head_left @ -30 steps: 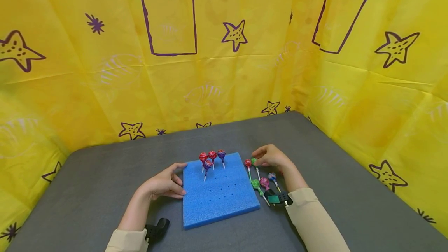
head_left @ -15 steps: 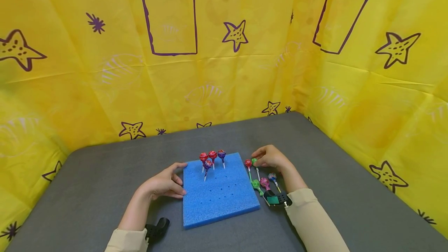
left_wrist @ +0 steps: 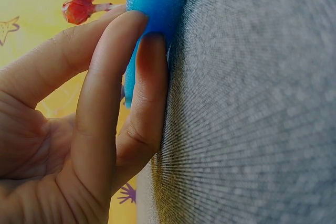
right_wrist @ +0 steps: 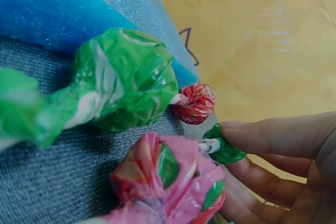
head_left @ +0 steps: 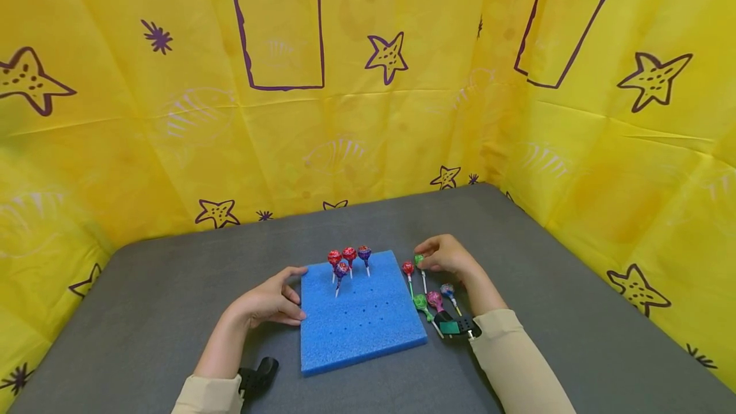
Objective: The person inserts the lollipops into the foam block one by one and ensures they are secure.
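In the head view my left hand [head_left: 270, 299] touches the left edge of a blue foam board [head_left: 368, 337] with its fingertips, which the left wrist view shows right against the foam's side. Several wrapped lollipops stand upright in the board near its far side, among them a red lollipop [head_left: 349, 254] and a purple lollipop [head_left: 364, 253]. Beyond the board's right side, my right hand [head_left: 451, 257] pinches the wrapped head of a green lollipop [right_wrist: 227, 148] between thumb and finger. Its white stick points toward my body.
Loose lollipops lie along the board's right side: a red lollipop [head_left: 408, 268], a second green lollipop [head_left: 420, 302], a pink lollipop [head_left: 435, 301] and a blue lollipop [head_left: 447, 290]. Small holes dot the foam. A yellow patterned curtain [head_left: 276, 145] stands behind the grey table [head_left: 190, 286].
My right hand has shifted slightly away from my body with the green lollipop, whose head now sits a little higher. The left hand and the board have stayed put.
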A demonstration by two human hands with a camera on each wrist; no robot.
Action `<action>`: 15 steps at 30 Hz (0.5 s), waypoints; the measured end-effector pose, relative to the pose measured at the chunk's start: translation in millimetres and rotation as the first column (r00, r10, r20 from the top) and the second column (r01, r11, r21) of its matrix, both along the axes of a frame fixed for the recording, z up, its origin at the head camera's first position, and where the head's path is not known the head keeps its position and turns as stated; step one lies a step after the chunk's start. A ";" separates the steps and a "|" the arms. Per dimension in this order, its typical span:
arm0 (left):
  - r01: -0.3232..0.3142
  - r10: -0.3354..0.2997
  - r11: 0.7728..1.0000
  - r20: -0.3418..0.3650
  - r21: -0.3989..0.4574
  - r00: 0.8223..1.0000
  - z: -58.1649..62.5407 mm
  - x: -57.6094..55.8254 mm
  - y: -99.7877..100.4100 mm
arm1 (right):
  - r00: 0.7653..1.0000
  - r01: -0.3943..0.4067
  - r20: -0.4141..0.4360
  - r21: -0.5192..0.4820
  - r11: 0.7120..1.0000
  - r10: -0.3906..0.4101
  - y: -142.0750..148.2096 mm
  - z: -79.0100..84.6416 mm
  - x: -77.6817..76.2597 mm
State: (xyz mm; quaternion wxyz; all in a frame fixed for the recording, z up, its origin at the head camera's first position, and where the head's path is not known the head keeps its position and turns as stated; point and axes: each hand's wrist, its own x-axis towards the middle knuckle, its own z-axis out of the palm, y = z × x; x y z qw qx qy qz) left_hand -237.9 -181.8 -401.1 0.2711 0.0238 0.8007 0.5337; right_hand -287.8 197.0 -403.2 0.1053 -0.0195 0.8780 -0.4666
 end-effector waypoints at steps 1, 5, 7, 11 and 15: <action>-0.001 0.001 1.000 0.000 -0.001 1.000 0.0 0.0 0.0 | 1.000 0.006 -0.005 -0.005 1.000 -0.006 -0.1 0.7 0.2; -0.002 0.002 1.000 -0.002 -0.004 1.000 -0.8 -0.5 -0.5 | 0.999 0.024 -0.027 -0.028 0.999 -0.025 -0.9 2.7 0.9; -0.001 0.001 1.000 -0.004 -0.002 1.000 -1.7 -0.9 -1.0 | 0.998 0.031 -0.047 -0.041 0.999 -0.033 -1.5 3.3 1.0; 0.001 -0.001 1.000 -0.008 0.001 1.000 -3.3 -1.7 -1.7 | 0.994 0.050 -0.094 -0.050 0.997 -0.055 -1.9 4.5 0.9; 0.001 -0.001 1.000 -0.008 0.001 1.000 -3.5 -1.7 -1.6 | 0.987 0.070 -0.142 -0.056 0.996 -0.077 -2.0 5.5 0.5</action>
